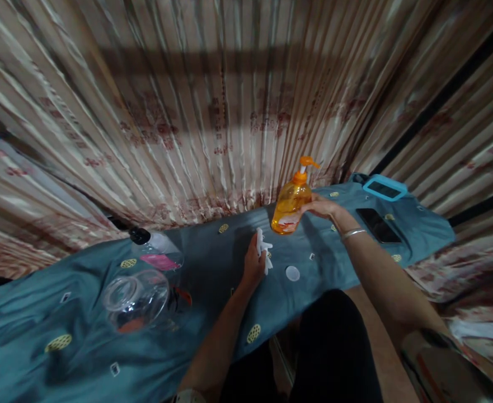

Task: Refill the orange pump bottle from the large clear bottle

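The right hand (324, 208) is gripping the orange soap bottle (291, 206), standing upright near the table's (212, 263) far edge. The left hand (254, 260) is closing around a white cloth (264, 249) mid-table; wiping is seemingly only beginning.

Silver bangle (353, 233) on right wrist; dark trousers (334, 352).

The cloth (212, 263) over the desk is teal with yellow dotted ovals. On it stands an orange bottle (290, 208) with an orange pump, and left of the bottle lies a white tissue (263, 250). Behind the bottle hang beige striped curtains (212, 112) with reddish motifs.
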Available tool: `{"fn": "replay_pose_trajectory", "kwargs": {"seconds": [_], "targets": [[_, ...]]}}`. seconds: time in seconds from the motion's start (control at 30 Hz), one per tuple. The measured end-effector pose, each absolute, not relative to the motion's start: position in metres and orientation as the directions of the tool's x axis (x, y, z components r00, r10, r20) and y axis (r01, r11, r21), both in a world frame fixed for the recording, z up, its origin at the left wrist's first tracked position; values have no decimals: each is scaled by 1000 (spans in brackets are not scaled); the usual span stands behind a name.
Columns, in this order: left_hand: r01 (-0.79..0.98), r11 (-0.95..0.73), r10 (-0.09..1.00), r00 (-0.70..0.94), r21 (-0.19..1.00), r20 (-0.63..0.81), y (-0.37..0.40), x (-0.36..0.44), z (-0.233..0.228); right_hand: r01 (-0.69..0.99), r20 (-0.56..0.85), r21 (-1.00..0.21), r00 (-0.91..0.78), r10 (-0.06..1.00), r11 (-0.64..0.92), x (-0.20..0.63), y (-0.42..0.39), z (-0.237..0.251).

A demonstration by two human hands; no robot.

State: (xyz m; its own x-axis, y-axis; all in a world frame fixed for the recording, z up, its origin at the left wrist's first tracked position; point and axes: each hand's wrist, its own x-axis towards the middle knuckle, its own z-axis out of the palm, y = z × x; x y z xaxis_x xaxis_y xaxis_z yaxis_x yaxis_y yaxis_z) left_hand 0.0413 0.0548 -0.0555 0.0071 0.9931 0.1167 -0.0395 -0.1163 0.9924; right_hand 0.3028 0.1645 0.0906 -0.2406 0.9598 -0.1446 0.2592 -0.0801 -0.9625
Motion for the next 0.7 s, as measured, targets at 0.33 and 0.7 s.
{"fn": "replay_pose_trajectory", "kwargs": {"seconds": [0.33, 0.7], "targets": [[-43, -124, 992, 7, 991, 124, 52, 42, -56, 316, -293, -930, -328, 898, -188, 319, 187, 104], [198, -224, 974, 92, 954, 209, 53, 41, -59, 253, -175, -960, -217, 960, -118, 312, 157, 86]]}}
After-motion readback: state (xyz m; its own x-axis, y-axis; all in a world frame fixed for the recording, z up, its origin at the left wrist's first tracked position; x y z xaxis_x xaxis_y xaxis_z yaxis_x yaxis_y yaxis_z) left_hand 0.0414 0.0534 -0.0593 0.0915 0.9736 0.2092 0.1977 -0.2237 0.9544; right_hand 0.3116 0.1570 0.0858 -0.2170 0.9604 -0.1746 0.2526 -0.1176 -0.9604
